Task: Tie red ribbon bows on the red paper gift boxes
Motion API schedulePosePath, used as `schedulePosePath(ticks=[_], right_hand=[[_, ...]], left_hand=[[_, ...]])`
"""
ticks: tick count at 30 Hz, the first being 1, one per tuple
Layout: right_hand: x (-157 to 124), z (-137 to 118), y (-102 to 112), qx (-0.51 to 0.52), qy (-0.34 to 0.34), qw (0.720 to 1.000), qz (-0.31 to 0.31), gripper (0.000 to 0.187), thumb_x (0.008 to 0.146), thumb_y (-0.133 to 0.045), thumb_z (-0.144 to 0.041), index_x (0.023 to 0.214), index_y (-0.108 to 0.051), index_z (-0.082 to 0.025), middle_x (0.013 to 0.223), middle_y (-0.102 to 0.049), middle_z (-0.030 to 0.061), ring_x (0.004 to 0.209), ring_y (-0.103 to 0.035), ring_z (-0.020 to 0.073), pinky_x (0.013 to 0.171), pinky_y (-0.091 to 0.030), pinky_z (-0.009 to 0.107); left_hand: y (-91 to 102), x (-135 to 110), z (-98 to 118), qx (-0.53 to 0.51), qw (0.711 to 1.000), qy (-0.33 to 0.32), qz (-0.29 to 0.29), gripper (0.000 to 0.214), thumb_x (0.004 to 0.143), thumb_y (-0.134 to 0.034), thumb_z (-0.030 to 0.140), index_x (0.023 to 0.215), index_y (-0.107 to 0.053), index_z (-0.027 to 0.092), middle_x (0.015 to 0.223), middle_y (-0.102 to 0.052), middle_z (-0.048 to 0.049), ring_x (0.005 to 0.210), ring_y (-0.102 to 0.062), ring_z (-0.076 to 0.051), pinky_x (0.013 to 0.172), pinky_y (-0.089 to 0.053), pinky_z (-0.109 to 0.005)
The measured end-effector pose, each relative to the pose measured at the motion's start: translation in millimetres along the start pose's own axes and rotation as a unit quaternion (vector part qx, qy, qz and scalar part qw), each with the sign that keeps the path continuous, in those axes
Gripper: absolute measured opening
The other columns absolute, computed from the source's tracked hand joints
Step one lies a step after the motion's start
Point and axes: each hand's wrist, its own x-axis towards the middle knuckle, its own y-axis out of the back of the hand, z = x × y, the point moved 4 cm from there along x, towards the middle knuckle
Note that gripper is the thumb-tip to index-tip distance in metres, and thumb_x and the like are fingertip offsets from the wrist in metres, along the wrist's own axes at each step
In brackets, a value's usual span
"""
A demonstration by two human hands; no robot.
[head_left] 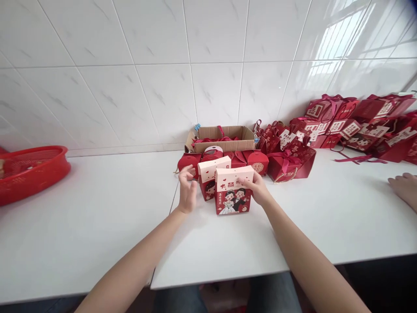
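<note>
A red and pink gift box with a cartoon couple (233,194) stands on the white table (97,226) in front of me. My right hand (257,188) grips its upper right corner. My left hand (186,189) hovers just left of it with fingers spread and slightly curled, holding nothing. A second box of the same kind (210,176) stands right behind the first, next to my left hand.
A cardboard box (224,138) with red items sits against the tiled wall, small red boxes (257,161) before it. Several red gift bags (352,124) pile up at the right. A red basket (31,171) lies far left. Another person's hand (404,188) rests at the right edge.
</note>
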Motion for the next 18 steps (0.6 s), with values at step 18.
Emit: schedulePosePath(ticks=[18], right_hand=[[16, 60, -13, 0.119, -0.154, 0.981, 0.023, 0.048, 0.089, -0.036, -0.06, 0.064, -0.066, -0.032, 0.058, -0.067, 0.0103, 0.046, -0.059, 0.0181, 0.044, -0.033, 0.035]], left_hand=[[-83.0, 243, -102, 0.362, 0.848, 0.213, -0.323, 0.025, 0.06, -0.064, 0.009, 0.082, -0.063, 0.02, 0.088, -0.07, -0.0029, 0.078, -0.063, -0.017, 0.07, -0.047, -0.023]])
